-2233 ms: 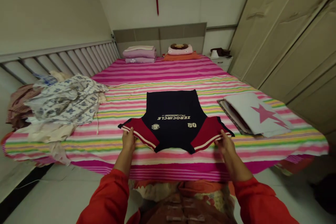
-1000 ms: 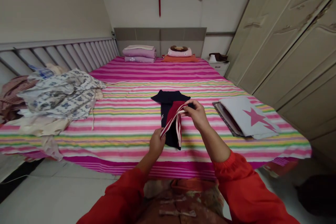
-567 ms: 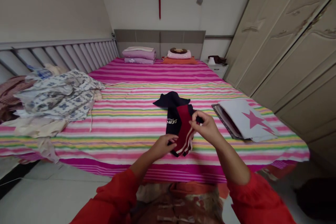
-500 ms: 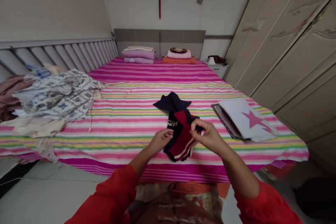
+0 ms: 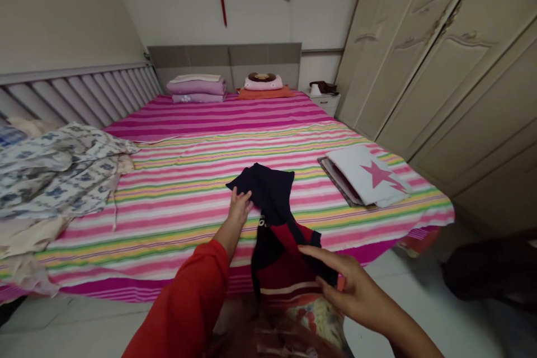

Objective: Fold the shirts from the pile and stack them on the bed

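Observation:
A navy, black and red garment with white lettering and cream stripes lies across the near edge of the bed, its lower part hanging over. The wide navy part is spread flat on the striped sheet. My left hand rests at the left edge of that navy part, fingers apart. My right hand is at the garment's lower right, with a dark part of the cloth between thumb and fingers. Some of the lettering is covered by folds.
Folded grey-and-white clothes with a pink star lie to the right. A loose heap of patterned clothes sits on the left. Folded bedding stands by the headboard. A wardrobe lines the right side.
The garment has come toward me and now hangs over the bed's edge, its navy part spread wider. My left hand moved to that part; my right hand moved lower. The view shifted right.

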`<action>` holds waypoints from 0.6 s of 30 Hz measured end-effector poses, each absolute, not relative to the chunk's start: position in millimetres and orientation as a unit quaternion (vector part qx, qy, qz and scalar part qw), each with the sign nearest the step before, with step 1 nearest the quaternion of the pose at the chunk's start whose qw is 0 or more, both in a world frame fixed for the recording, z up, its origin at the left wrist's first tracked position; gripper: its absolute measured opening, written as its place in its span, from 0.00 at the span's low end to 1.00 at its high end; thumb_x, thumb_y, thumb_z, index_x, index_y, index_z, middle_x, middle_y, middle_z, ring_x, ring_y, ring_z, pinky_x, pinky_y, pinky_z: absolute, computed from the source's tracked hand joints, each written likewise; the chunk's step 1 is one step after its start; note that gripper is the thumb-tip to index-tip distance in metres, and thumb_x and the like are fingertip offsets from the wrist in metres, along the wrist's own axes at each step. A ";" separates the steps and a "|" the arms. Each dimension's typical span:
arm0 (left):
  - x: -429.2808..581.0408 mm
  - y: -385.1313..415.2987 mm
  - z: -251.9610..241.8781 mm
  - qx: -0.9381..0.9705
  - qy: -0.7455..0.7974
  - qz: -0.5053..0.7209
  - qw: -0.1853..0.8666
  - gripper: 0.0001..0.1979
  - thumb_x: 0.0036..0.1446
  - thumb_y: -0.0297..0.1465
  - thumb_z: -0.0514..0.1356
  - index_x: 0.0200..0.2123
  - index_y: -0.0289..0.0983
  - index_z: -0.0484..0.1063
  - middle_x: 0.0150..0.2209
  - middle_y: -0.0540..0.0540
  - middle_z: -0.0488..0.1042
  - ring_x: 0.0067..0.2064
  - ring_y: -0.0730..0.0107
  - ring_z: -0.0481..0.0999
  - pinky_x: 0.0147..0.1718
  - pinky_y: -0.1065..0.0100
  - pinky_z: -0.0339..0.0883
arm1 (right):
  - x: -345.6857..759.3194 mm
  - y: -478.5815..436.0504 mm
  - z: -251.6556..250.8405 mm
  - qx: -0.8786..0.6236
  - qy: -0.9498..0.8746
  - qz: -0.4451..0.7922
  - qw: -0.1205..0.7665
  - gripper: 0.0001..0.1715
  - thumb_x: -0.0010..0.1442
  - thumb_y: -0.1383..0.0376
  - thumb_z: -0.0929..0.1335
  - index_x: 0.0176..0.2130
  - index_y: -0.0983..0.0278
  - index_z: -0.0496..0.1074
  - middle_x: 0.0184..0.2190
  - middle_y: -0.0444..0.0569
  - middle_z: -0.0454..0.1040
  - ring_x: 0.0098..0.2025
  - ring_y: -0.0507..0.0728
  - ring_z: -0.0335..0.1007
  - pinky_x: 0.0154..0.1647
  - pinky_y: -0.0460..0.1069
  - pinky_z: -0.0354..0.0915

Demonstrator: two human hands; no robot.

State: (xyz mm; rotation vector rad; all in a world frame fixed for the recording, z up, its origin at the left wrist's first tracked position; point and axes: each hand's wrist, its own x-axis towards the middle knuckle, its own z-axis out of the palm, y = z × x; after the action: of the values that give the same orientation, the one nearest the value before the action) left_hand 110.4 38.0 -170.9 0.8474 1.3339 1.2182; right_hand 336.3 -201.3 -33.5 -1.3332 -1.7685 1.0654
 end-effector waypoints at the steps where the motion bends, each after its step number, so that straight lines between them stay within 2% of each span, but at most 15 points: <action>1: 108.0 44.0 -168.0 0.361 0.567 0.522 0.525 0.37 0.57 0.35 0.62 0.65 0.58 0.49 0.54 0.46 0.68 0.41 0.77 0.77 0.39 0.72 0.72 | 338.9 -207.4 -37.5 -0.521 -0.659 0.423 0.339 0.31 0.53 0.65 0.68 0.57 0.57 0.72 0.51 0.51 0.77 0.51 0.63 0.75 0.49 0.53 0.71; 3: 102.7 55.9 -159.9 0.378 0.575 0.534 0.491 0.37 0.55 0.31 0.62 0.64 0.57 0.52 0.56 0.45 0.66 0.41 0.77 0.76 0.37 0.74 0.71 | 342.1 -219.4 -49.7 -0.529 -0.630 0.453 0.344 0.32 0.54 0.62 0.70 0.59 0.56 0.70 0.54 0.51 0.75 0.53 0.65 0.73 0.50 0.54 0.70; 6: 99.6 73.5 -142.8 0.436 0.574 0.534 0.443 0.33 0.51 0.28 0.63 0.61 0.48 0.62 0.52 0.44 0.70 0.38 0.75 0.76 0.35 0.72 0.71 | 344.7 -235.1 -73.6 -0.539 -0.598 0.488 0.337 0.33 0.54 0.58 0.70 0.59 0.57 0.70 0.56 0.54 0.73 0.56 0.66 0.71 0.54 0.56 0.68; 10: 120.9 99.0 -117.9 0.565 0.532 0.499 0.386 0.19 0.49 0.27 0.62 0.46 0.38 0.76 0.40 0.45 0.76 0.35 0.72 0.75 0.39 0.67 0.71 | 350.7 -250.6 -98.5 -0.576 -0.558 0.499 0.330 0.31 0.56 0.56 0.69 0.58 0.56 0.71 0.56 0.54 0.73 0.58 0.65 0.68 0.59 0.58 0.63; 13: 157.0 111.9 -108.7 0.668 0.482 0.437 0.362 0.10 0.50 0.27 0.60 0.36 0.37 0.78 0.34 0.46 0.77 0.36 0.68 0.76 0.45 0.62 0.70 | 356.2 -258.2 -108.6 -0.584 -0.527 0.509 0.349 0.30 0.54 0.59 0.70 0.56 0.55 0.73 0.56 0.53 0.73 0.60 0.64 0.66 0.61 0.57 0.61; 18: 215.7 108.3 -119.4 0.815 0.370 0.297 0.333 0.14 0.45 0.19 0.56 0.29 0.40 0.78 0.36 0.48 0.79 0.44 0.64 0.76 0.52 0.61 0.66 | 361.5 -267.4 -123.6 -0.620 -0.453 0.518 0.377 0.30 0.50 0.58 0.71 0.54 0.55 0.75 0.54 0.51 0.74 0.59 0.65 0.66 0.60 0.56 0.62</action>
State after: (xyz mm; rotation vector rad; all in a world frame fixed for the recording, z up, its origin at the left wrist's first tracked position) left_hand 215.7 108.3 -119.4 2.1283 0.9663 0.7744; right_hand 361.5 -267.4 -123.6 -1.5856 -1.1571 1.3250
